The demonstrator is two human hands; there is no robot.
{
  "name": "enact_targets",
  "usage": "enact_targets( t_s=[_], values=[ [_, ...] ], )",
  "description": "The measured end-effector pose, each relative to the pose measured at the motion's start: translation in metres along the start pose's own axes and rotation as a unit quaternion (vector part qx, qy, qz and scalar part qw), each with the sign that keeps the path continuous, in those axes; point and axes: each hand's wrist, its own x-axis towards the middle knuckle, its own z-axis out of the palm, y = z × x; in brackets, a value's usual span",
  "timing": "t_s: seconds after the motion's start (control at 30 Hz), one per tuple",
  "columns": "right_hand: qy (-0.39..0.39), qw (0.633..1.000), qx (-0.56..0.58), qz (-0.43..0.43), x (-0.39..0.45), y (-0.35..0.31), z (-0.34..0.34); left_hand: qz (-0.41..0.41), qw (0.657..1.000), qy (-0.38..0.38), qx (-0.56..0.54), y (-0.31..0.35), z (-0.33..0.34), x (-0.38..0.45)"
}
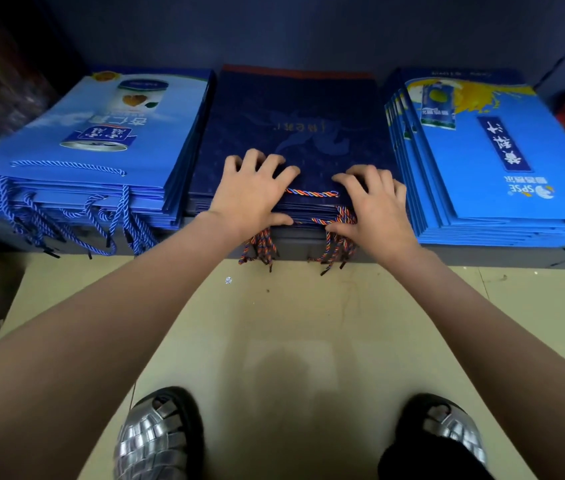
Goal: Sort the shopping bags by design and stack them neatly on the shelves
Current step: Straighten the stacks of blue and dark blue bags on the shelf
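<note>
our left hand lies on top of the dark navy stack of bags, at its near edge. the fingers are spread and bent at the tips, they press down on the top bag, and the thumb lies along the front edge of the stack, so the hand grasps this edge lightly. our right hand does the same beside it: fingers bent on the top bag, thumb pressed on the front edge, where it touches the twisted cord handles. these cords are red, blue and yellow, and they hang down over the shelf edge. one short piece of cord lies flat between the two hands.

the navy stack is in the middle of the shelf. the bags are flat, made of smooth paper, with a faint print and a red band at the far end. to the left, just beside it, is a stack of light blue bags with a can picture, with blue and white rope handles hanging in front. to the right is a bright blue stack with a yellow splash, its edges stepped. below we see the pale floor and two shiny silver woven shoes.
</note>
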Motion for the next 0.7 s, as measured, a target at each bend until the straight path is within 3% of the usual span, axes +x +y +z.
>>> enact_targets(
  t_s=[0.17,0.33,0.43,0.6,0.7],
  values=[
    [0.014,1.000,0.005,-0.010,0.002,0.002,-0.003,0.024,0.999,0.008,0.025,-0.006,-0.002,0.003],
    [0.017,0.999,0.043,0.002,0.002,0.002,-0.007,0.085,0.990,0.094,0.056,-0.014,0.002,0.000],
    [0.003,0.999,0.044,-0.013,0.004,0.003,-0.009,0.085,0.993,0.077,0.035,-0.015,0.002,0.003],
    [0.064,0.997,0.031,-0.007,0.000,-0.001,0.002,0.074,0.995,0.058,0.011,-0.014,-0.003,0.002],
    [0.133,0.990,-0.034,-0.026,0.001,-0.003,0.009,0.096,0.990,0.097,0.029,-0.016,-0.002,0.001]
  ],
)
